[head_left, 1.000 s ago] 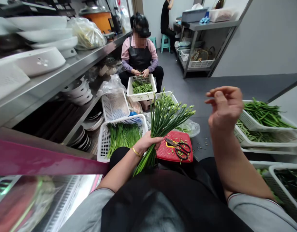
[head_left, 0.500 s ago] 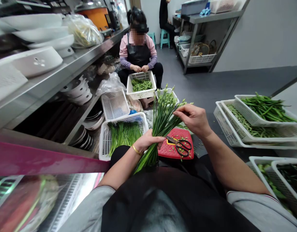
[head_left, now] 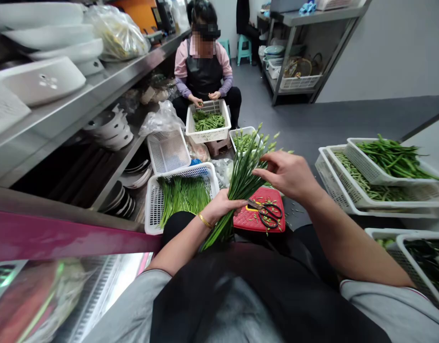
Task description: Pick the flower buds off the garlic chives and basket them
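Observation:
My left hand [head_left: 221, 207], with a gold bangle at its wrist, is closed round the lower stems of a bunch of budded green stalks [head_left: 243, 174]. The bunch leans up and to the right. At its right upper side is my right hand [head_left: 285, 174], thumb and fingers apart near the stalks; nothing is seen held in it. Black-handled scissors [head_left: 271, 215] lie on a red quilted surface [head_left: 243, 220] scattered with small green buds. Left of the bunch, a white basket [head_left: 154, 205] holds more green stalks [head_left: 185, 195].
Opposite sits a person [head_left: 205, 66] with a basket of green beans [head_left: 208, 136]. Stacked baskets of beans [head_left: 334, 183] stand at the right. A steel shelf [head_left: 134, 66] with white bowls runs along the left. An empty basket [head_left: 167, 152] lies ahead left.
My right hand has opened from a pinch and shifted slightly across the bunch. The person opposite has moved their hands apart over their basket. The view has shifted slightly.

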### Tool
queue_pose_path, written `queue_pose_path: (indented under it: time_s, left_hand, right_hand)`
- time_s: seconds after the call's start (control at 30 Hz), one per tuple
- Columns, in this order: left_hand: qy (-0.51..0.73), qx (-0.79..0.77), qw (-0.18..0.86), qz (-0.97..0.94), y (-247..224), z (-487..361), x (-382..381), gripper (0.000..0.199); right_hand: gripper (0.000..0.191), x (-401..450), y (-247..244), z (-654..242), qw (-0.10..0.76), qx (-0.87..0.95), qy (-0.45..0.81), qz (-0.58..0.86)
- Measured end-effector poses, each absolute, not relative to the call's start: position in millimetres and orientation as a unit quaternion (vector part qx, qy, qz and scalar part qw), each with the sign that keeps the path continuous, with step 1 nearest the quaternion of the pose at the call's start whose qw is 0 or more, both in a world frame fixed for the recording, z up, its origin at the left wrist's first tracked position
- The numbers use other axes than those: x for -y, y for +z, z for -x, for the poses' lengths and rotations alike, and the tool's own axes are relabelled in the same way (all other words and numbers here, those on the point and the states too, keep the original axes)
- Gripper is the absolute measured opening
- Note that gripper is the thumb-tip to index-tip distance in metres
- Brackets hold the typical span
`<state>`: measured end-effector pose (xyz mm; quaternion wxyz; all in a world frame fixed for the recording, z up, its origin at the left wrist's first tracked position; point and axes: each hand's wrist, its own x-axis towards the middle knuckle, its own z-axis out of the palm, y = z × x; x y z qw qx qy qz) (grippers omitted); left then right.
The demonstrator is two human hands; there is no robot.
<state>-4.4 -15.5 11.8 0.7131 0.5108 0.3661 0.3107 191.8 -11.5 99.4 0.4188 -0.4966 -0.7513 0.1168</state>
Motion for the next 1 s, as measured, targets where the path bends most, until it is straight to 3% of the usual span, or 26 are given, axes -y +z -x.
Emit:
queue_pose_path:
  time_s: [0.13, 0.23, 0.47, 0.57, 0.7, 0.87, 1.0]
  left_hand:
    - [0.3, -0.379, 0.714, -0.507, 13.6, 6.5, 17.0, 0.045]
    - [0.279, -0.355, 0.727, -0.518, 14.2, 9.0, 17.1, 0.045]
    - [0.265, -0.341, 0.727, -0.534, 13.4, 8.2, 15.4, 0.046]
    - [0.26, -0.346, 0.722, -0.54, 13.0, 7.2, 15.1, 0.046]
    - [0.267, -0.347, 0.715, -0.544, 12.7, 8.0, 16.0, 0.044]
    - [0.267, -0.337, 0.715, -0.55, 12.1, 8.9, 17.3, 0.043]
    - [0.256, -0.34, 0.716, -0.553, 9.6, 8.5, 17.5, 0.045]
  right_hand:
    - [0.021, 0.1, 87.0, -193.2, 0.448, 0.726, 0.202, 0.481]
    - [0.02, -7.5, 88.1, -206.8, 0.495, 0.679, 0.153, 0.521]
    - [0.011, 9.5, 100.7, -200.3, 0.447, 0.73, -0.072, 0.513]
    - [0.012, 11.3, 98.0, -191.8, 0.34, 0.785, -0.096, 0.509]
    - [0.013, -0.7, 89.9, -197.5, 0.267, 0.794, -0.021, 0.546]
    - [0.016, -10.3, 86.6, -205.8, 0.292, 0.766, 0.174, 0.546]
    - [0.015, -12.7, 83.4, -206.1, 0.365, 0.742, 0.295, 0.479]
